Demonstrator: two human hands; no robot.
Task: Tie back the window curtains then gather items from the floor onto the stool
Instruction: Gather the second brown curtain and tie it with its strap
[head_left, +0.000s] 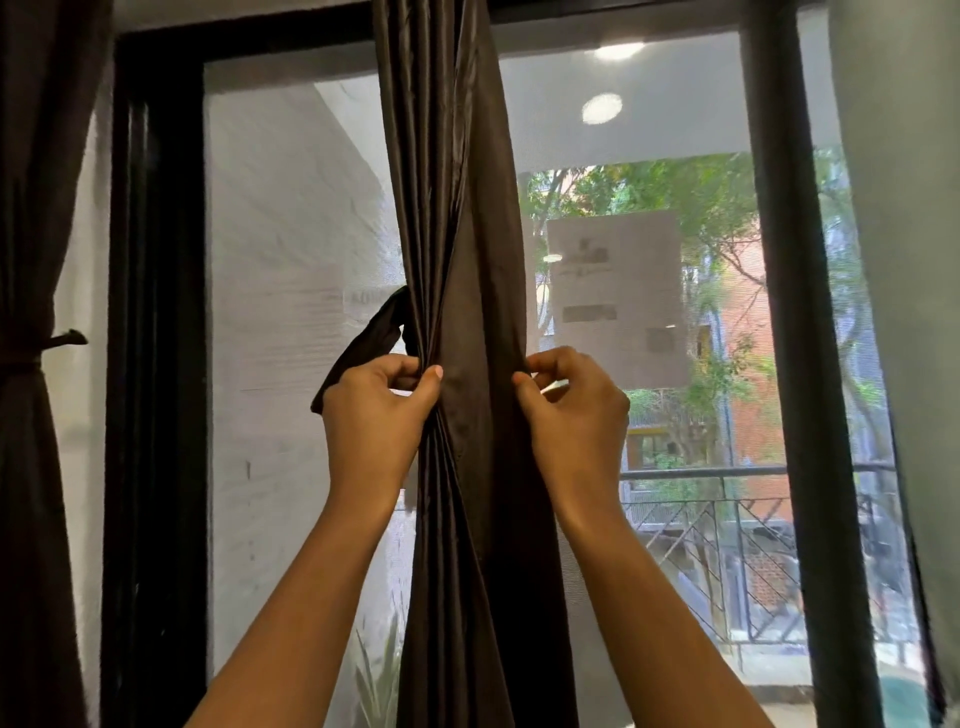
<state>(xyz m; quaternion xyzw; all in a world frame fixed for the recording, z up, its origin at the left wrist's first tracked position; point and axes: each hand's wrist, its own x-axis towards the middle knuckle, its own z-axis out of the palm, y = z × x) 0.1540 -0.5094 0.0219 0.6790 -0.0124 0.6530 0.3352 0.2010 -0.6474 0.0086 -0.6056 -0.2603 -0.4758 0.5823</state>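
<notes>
A dark brown curtain (457, 218) hangs bunched in the middle of the window. My left hand (376, 415) grips its left edge at mid height, fingers curled round the folds and a dark fabric tie-back strip (369, 338) that loops out to the left. My right hand (576, 410) pinches the curtain's right edge at the same height, thumb and fingers curled on the cloth. The part of the strip behind the curtain is hidden. No stool or floor items are in view.
Another dark curtain (31, 260) hangs at the far left, tied at its waist with a band (57, 343). A black window frame (156, 312) and a dark post (795, 312) flank the mesh screen. A pale curtain (904, 208) hangs at the right edge.
</notes>
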